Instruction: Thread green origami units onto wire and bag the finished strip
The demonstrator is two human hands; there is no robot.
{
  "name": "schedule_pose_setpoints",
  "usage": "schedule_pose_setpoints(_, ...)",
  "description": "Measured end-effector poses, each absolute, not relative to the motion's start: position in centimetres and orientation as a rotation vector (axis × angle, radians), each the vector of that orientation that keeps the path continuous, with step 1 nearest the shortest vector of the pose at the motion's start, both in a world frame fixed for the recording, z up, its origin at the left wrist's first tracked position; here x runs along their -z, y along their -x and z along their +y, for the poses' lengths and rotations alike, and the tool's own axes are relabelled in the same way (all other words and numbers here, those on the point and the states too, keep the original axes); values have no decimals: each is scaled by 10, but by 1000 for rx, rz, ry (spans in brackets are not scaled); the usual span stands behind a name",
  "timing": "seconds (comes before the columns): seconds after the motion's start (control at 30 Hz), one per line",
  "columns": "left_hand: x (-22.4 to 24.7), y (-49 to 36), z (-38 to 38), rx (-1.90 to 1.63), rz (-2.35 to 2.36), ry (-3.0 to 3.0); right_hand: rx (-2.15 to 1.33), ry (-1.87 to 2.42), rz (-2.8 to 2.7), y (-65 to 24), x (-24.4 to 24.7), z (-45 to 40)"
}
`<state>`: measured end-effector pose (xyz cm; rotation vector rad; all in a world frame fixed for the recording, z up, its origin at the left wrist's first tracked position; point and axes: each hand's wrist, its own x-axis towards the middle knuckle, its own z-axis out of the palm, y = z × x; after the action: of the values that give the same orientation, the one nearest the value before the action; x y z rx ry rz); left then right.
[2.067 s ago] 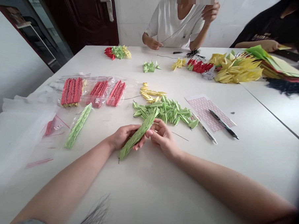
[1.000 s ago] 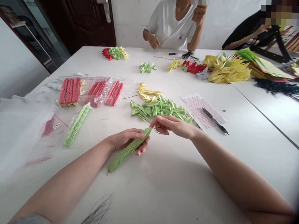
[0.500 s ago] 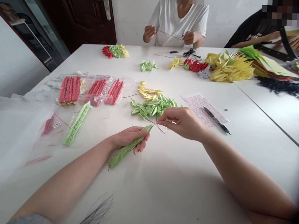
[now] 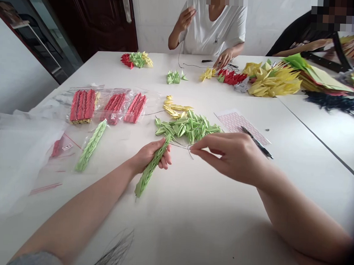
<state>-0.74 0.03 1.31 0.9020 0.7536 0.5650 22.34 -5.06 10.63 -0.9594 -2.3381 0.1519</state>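
My left hand (image 4: 145, 156) is wrapped round a slim green stack of folded paper cranes (image 4: 148, 178), tilted with its upper end away from me. A short dark end pokes out at the bottom of the stack. From its top a thin dark thread (image 4: 179, 144) runs right towards my right hand (image 4: 233, 156), whose thumb and forefinger are pinched together on the thread, a loose end dangling below the fingertips. Just beyond both hands lies a pile of green folded paper cranes (image 4: 190, 127), with yellow folded pieces (image 4: 178, 108) behind it.
Bagged red stacks (image 4: 82, 105) and a bagged green stack (image 4: 91, 146) lie left. A label sheet (image 4: 234, 123) and pen (image 4: 257, 142) are right. Loose black threads (image 4: 116, 251) lie near me. Across the table, a person in white (image 4: 212, 28) handles thread; yellow paper cranes (image 4: 274, 80) lie far right.
My right hand has drawn away to the right, lengthening the thread between my hands. The green stack is now steeper. The person opposite has raised one hand and lowered the other to the table.
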Motion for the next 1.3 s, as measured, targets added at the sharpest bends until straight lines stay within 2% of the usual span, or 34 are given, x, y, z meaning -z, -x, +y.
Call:
schedule_pose_setpoints(0.23,-13,4,8,-998,876,-727,-292,807,-2926,-195,-93,-83)
schedule_pose_setpoints(0.47,-24,3,11,-1064,814,-570,-784,699,-3189,-161,-54,-92)
schedule_pose_setpoints(0.6,-31,1,10,-1164,801,-493,-1314,844,-2822,-161,-45,-79)
schedule_pose_setpoints(0.63,-31,0,10,-1221,800,-503,-1328,935,-2641,-163,-43,-74)
schedule_pose_setpoints(0.73,-31,-3,6,-1404,801,-598,-1031,1251,-2039,-166,-38,-60)
schedule_pose_setpoints(0.8,-30,-6,3,-1495,799,-657,-1049,1323,-1807,-165,-34,-53)
schedule_pose_setpoints(0.9,-29,-9,0,-1592,773,-690,-1439,1350,-1783,-161,-26,-49)
schedule_pose_setpoints(1.0,-30,-10,-2,-1641,798,-738,-1649,1348,-1784,-157,-18,-48)
schedule_pose_setpoints(1.13,-25,-12,-8,-1555,831,-804,-1768,1234,-1638,-157,-11,-45)
schedule_pose_setpoints(1.3,-13,-22,-19,-1445,817,-834,-1720,1201,-1560,-158,-8,-44)
